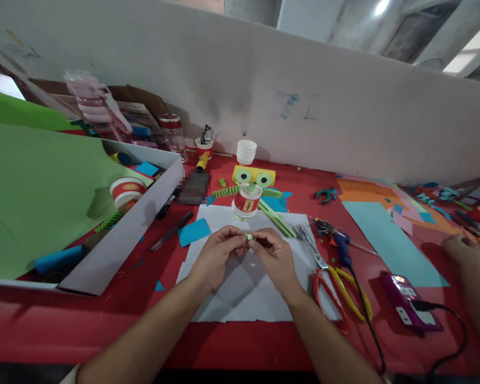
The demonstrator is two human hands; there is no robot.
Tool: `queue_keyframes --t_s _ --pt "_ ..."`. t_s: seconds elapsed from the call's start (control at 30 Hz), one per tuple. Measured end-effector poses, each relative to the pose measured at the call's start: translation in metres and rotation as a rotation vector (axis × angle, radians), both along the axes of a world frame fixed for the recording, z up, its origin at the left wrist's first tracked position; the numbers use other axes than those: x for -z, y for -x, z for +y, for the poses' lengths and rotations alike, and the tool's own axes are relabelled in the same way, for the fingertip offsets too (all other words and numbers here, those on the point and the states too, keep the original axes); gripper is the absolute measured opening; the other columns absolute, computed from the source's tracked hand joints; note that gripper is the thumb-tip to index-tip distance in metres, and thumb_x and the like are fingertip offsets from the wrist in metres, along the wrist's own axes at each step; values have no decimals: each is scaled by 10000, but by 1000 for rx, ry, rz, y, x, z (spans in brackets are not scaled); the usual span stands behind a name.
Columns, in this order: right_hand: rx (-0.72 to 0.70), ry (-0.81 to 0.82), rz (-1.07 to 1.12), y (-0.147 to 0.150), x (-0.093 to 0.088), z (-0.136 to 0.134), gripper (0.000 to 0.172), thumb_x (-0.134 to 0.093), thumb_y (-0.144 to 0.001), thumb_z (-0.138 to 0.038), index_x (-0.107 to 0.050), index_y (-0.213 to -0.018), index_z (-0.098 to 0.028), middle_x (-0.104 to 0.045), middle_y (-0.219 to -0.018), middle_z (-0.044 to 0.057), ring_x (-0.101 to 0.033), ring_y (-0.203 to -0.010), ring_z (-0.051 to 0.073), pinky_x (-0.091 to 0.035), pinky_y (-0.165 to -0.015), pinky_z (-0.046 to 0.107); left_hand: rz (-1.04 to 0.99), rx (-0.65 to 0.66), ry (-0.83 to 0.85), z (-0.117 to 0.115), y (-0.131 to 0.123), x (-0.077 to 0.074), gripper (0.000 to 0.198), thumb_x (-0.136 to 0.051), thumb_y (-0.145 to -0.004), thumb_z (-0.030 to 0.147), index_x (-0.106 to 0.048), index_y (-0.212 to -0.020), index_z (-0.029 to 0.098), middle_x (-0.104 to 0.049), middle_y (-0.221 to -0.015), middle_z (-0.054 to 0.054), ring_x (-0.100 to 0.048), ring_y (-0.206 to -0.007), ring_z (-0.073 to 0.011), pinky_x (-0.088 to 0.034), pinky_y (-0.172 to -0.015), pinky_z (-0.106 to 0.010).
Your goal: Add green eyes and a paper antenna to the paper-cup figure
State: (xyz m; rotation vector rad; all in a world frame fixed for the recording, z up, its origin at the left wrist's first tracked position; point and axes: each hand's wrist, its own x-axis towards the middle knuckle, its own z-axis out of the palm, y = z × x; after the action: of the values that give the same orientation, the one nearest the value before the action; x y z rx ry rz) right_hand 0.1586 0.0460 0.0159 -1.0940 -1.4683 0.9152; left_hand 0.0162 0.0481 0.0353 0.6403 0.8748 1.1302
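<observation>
Over the white paper (240, 298), my left hand (219, 253) and my right hand (276, 258) meet fingertip to fingertip. Both pinch a small piece of light green paper (249, 237). Just beyond them stands a paper-cup figure (248, 200), red and white, with a yellow roll (254, 176) bearing two round eyes on top. Folded green paper springs (225, 192) stretch out at its sides like arms. Green paper strips (278, 217) lie beside the cup, and a blue paper square (194, 232) rests left of my hands.
Scissors with red and yellow handles (324, 266), a blue glue gun (341, 246) and a purple power strip (410, 304) with cables lie to the right. Another person's hand (464, 250) rests at the far right. A white box (140, 224) with craft pieces stands left. Stacked white cups (246, 152) stand behind.
</observation>
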Motion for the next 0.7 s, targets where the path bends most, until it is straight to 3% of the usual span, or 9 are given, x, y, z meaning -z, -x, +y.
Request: queue_keyframes --t_s 0.27,0.7 --pt "15 89 89 4 -3 -5 154 -671 -754 -249 -683 -905 -219 -628 -889 32 -602 -767 156 -487 -658 264 113 -26 -25 0 2 1 177 -768 -607 240 -624 -650 147 -611 -619 9 -531 -581 -90 -402 -607 -224" --pt "91 292 270 10 -3 -5 90 -645 -708 -250 -673 -781 -205 -629 -666 -17 -531 -595 129 -438 -578 255 134 -52 -53 -3 -5 1 170 -795 -577 245 -663 -633 155 -675 -636 -13 -596 -621 -126 -450 -655 -250"
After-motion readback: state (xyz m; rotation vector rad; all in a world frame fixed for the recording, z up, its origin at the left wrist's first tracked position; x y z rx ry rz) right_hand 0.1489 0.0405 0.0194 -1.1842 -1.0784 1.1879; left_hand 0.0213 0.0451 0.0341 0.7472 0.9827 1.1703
